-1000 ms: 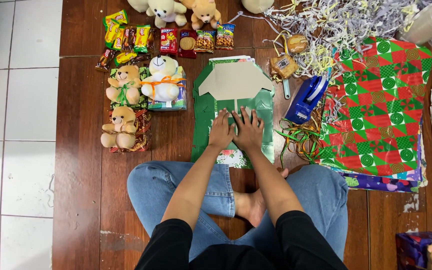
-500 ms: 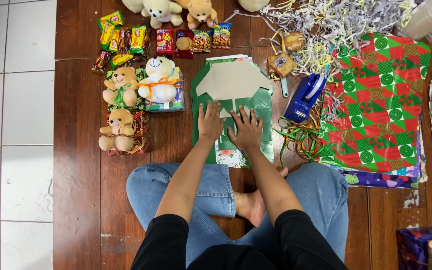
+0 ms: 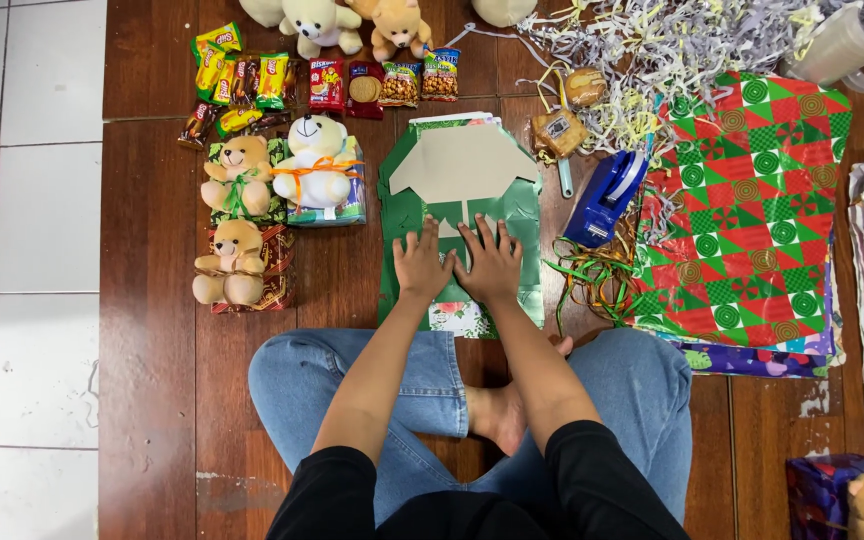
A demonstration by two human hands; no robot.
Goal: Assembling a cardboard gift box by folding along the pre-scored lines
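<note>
Pressing green wrapping paper [image 3: 402,215] flat over a box [image 3: 462,165] on the wooden floor [image 3: 152,300], judging by the pose; best done with steady, even pressure from both palms, smoothing outward from the middle so the fold sits crisp and no air bulges under the sheet. Left hand [image 3: 420,265] spread open, palm down, gripping nothing, resting on the lower part of the paper. Right hand [image 3: 492,262] likewise open and flat, fingers fanned, just beside the left, thumbs nearly touching. Box with bare cardboard flap showing directly beyond the fingertips, paper edges reaching out to either side and under the palms. Blue tape dispenser [image 3: 607,195] near, off to the right of the right hand, beside a tangle of ribbon [image 3: 592,275]. Wrapped teddy bears [image 3: 277,175] well to the left.
</note>
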